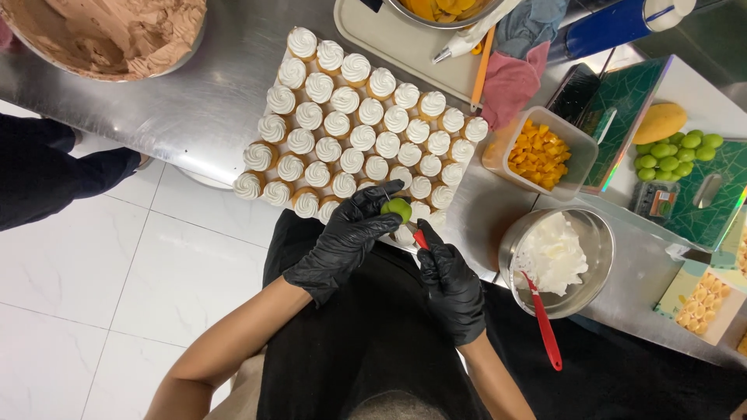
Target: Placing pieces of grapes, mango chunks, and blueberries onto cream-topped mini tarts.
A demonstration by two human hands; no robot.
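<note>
Pinched in my left hand (346, 241), the green lime (398, 208) sits over the cupcake tray (274, 78) at the worktop's near edge; my right hand (450, 284) closes on a red-handled knife (421, 239). Short, shallow strokes seem safest.

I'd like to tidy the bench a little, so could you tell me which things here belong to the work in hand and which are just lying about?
In use:
- left hand, holding the green fruit
- right hand, with a red-handled tool
- cupcakes close by

Lying about:
- tub of orange cubes
- cream bowl with red spatula
- brown mix
- mango
- pile of green fruits
- pink cloth
</note>
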